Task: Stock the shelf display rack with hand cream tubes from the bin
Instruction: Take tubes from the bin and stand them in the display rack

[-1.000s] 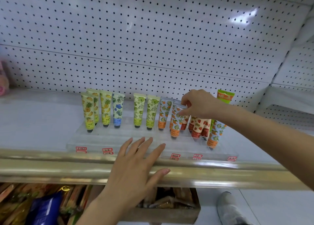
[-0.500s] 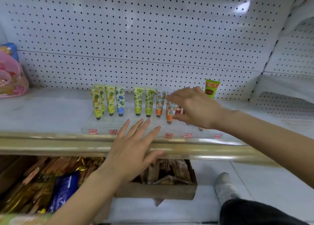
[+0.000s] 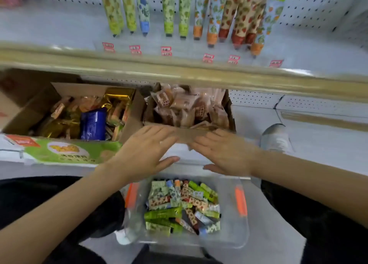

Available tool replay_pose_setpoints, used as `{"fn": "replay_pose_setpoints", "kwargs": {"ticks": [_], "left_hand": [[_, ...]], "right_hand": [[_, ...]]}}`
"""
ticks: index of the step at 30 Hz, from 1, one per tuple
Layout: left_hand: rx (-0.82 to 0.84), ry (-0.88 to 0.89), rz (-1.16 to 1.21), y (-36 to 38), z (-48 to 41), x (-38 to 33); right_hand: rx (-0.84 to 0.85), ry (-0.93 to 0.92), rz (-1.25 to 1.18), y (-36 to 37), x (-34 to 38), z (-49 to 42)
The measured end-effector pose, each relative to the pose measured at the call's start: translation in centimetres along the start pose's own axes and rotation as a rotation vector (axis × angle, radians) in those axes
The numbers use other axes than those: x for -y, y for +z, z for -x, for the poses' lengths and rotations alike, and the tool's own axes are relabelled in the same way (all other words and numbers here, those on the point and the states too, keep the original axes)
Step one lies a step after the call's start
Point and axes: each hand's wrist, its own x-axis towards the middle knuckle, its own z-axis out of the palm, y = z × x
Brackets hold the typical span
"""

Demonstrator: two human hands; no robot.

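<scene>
A clear plastic bin (image 3: 242, 231) with orange handle clips sits low between my knees, holding several loose hand cream tubes (image 3: 179, 208) in green, blue and strawberry prints. My left hand (image 3: 145, 154) and my right hand (image 3: 225, 154) hover side by side above the bin's far rim, fingers straight, holding nothing. At the top, the clear display rack (image 3: 189, 48) on the shelf holds several upright tubes (image 3: 171, 10), caps down, with red price labels along its front.
A gold shelf rail (image 3: 179, 72) runs across under the rack. Below it stand a cardboard box of snack packets (image 3: 139, 112) and a second box of brown wrapped cakes (image 3: 231, 112). A green carton (image 3: 65, 150) lies at left. A shoe (image 3: 275, 138) is at right.
My right hand has left the tubes on the rack and dropped down. My left hand has come down too. The view has tilted down, bringing the bin into sight.
</scene>
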Motion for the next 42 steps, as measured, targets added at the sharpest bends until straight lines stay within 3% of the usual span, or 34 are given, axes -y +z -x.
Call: {"fn": "replay_pose_setpoints", "kwargs": {"ticks": [5,11,17,23,25,29,36,42], "left_hand": [[0.29,-0.252,0.119,7.4,3.4,0.1],[0.347,-0.496,0.291,15.2,7.2,0.1],[0.336,-0.582,0.386,20.2,9.3,0.1],[0.246,-0.754,0.544,23.0,9.7,-1.2],[0.21,-0.788,0.604,24.3,9.8,-1.7],[0.063,-0.895,0.688,26.1,9.7,-2.5],[-0.059,-0.909,0.685,26.5,9.5,-3.0],[-0.054,-0.895,0.664,26.4,9.3,-3.1]], "right_hand": [[0.425,0.166,-0.286,8.8,2.8,0.3],[0.761,0.359,-0.633,17.9,5.2,0.3],[0.635,0.699,-1.139,25.9,8.4,0.4],[0.467,1.09,-1.334,31.4,10.4,-0.6],[0.38,1.134,-1.385,32.1,10.5,-1.0],[0.385,1.207,-1.406,33.3,10.6,-2.3],[0.686,1.202,-1.341,35.0,10.5,-4.1],[0.66,1.274,-1.204,36.3,12.4,-6.1]]}}
